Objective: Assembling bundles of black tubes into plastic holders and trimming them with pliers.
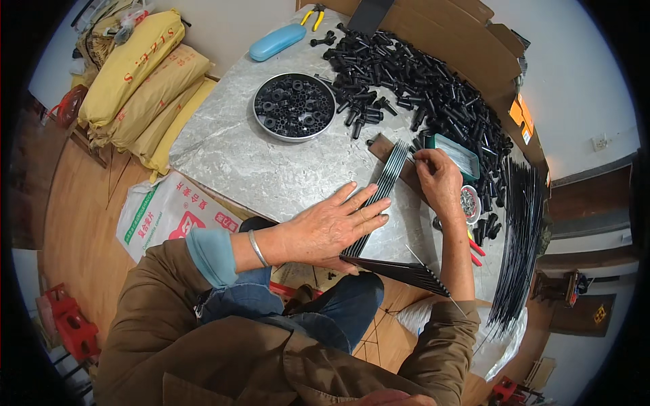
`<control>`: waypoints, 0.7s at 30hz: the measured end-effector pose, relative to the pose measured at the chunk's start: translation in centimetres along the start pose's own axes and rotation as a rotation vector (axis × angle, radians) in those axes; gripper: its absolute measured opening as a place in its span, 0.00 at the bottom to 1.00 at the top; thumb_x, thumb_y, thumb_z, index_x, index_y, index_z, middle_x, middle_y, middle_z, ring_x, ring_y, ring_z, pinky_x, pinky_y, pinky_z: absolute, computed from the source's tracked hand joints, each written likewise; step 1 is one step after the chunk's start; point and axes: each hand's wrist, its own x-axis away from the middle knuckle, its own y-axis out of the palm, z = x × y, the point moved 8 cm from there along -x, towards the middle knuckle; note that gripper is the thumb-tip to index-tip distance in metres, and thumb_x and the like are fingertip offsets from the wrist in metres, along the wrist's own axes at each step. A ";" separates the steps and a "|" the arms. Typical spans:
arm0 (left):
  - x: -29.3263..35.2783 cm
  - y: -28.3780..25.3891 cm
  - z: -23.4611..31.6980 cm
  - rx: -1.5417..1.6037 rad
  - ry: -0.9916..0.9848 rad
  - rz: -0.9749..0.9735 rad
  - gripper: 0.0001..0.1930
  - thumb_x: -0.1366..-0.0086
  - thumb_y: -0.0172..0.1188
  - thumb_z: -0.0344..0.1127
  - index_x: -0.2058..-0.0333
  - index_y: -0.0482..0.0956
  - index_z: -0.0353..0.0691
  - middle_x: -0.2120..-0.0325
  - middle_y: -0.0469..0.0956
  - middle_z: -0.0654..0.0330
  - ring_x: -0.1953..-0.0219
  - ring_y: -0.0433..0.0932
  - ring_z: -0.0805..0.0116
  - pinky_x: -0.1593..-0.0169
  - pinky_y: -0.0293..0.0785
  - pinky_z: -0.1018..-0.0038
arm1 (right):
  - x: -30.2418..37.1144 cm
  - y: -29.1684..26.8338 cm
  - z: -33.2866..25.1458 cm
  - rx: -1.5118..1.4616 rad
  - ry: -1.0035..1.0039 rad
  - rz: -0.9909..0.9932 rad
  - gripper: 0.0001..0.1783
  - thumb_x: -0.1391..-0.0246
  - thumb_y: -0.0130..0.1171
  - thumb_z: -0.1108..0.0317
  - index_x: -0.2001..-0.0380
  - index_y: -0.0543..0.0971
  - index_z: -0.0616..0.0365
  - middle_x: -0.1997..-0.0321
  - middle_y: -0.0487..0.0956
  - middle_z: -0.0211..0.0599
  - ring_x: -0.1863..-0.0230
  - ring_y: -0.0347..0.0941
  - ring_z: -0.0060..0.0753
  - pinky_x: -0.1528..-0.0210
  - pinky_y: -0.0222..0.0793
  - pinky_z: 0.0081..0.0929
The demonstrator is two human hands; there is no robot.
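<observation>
Left hand: the left hand (332,227) lies palm down with fingers spread wide, flat across the row of thin dark rods (387,177).
Right hand: the right hand (439,179) has thumb and forefinger drawn narrow at the far end of the rods; whether anything is pinched there, I cannot tell.
Rods: side by side on the table (223,149), slanting from a brown strip (381,147) down to the near edge.
Second row: more dark rods (406,272) fan from below the left hand toward the right forearm.
Beside the right hand: a teal-rimmed box (476,169) and, nearer the near edge, a small white bowl (478,208) of tiny pieces.
Right edge: a long bundle of black rods (520,237) lies along it.
Far edge: black bolt-shaped fittings (433,88) heap up before a cardboard wall (440,30).
Far left part: a round silver-rimmed tin (294,139) of black rings, a blue case (277,42) and yellow-handled pliers (313,17).
</observation>
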 end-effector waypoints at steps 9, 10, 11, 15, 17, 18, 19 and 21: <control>0.1 0.3 -0.1 0.038 -0.003 -0.021 0.49 0.52 0.65 0.63 0.39 0.61 0.35 0.35 0.52 0.48 0.32 0.47 0.45 0.32 0.45 0.50 | -0.1 0.0 -0.3 0.014 0.003 -0.020 0.08 0.50 0.56 0.70 0.66 0.81 0.58 0.70 0.77 0.37 0.71 0.74 0.34 0.64 0.68 0.26; 0.1 0.2 -0.1 0.038 -0.005 -0.022 0.49 0.52 0.65 0.63 0.39 0.61 0.35 0.35 0.52 0.48 0.32 0.47 0.45 0.32 0.45 0.50 | -0.2 0.1 -0.4 0.017 0.006 -0.024 0.08 0.50 0.56 0.70 0.66 0.81 0.58 0.70 0.77 0.37 0.71 0.73 0.33 0.64 0.68 0.26; 0.2 0.2 -0.1 0.037 -0.007 -0.022 0.49 0.52 0.65 0.64 0.39 0.61 0.35 0.35 0.52 0.48 0.32 0.47 0.45 0.32 0.45 0.50 | -0.2 0.1 -0.4 0.015 0.004 -0.026 0.08 0.50 0.56 0.70 0.66 0.81 0.58 0.70 0.77 0.37 0.71 0.73 0.33 0.64 0.68 0.26; -0.1 0.3 0.0 0.048 0.001 -0.028 0.50 0.53 0.66 0.63 0.39 0.61 0.34 0.35 0.52 0.48 0.32 0.47 0.45 0.32 0.45 0.51 | -0.1 -0.1 -0.2 -0.041 0.000 -0.022 0.08 0.50 0.56 0.71 0.67 0.81 0.58 0.71 0.76 0.37 0.71 0.73 0.34 0.65 0.68 0.26; 0.0 0.2 -0.1 0.046 -0.004 -0.022 0.50 0.53 0.66 0.63 0.39 0.61 0.34 0.35 0.52 0.48 0.32 0.47 0.45 0.32 0.45 0.51 | -0.2 0.0 -0.1 -0.052 -0.004 -0.017 0.08 0.50 0.56 0.71 0.67 0.81 0.59 0.71 0.76 0.37 0.71 0.73 0.34 0.65 0.68 0.26; 0.1 0.1 -0.1 0.044 -0.007 -0.014 0.50 0.54 0.66 0.63 0.39 0.61 0.34 0.35 0.52 0.48 0.32 0.47 0.45 0.32 0.46 0.51 | -0.2 0.0 -0.3 -0.023 -0.029 -0.017 0.08 0.50 0.56 0.71 0.67 0.81 0.59 0.71 0.76 0.37 0.71 0.73 0.34 0.65 0.68 0.27; 0.1 0.2 -0.1 0.043 -0.007 -0.014 0.50 0.54 0.66 0.63 0.39 0.61 0.34 0.35 0.52 0.48 0.32 0.47 0.45 0.32 0.46 0.51 | -0.3 0.0 -0.5 0.006 -0.057 -0.016 0.07 0.51 0.56 0.71 0.67 0.81 0.58 0.71 0.76 0.37 0.71 0.73 0.34 0.65 0.68 0.27; 0.1 0.3 -0.1 0.049 -0.003 -0.018 0.51 0.55 0.67 0.63 0.39 0.61 0.34 0.35 0.52 0.48 0.32 0.47 0.44 0.32 0.46 0.51 | -0.4 0.1 -0.7 0.032 -0.031 -0.029 0.08 0.51 0.56 0.70 0.67 0.81 0.57 0.68 0.77 0.38 0.68 0.75 0.40 0.63 0.69 0.31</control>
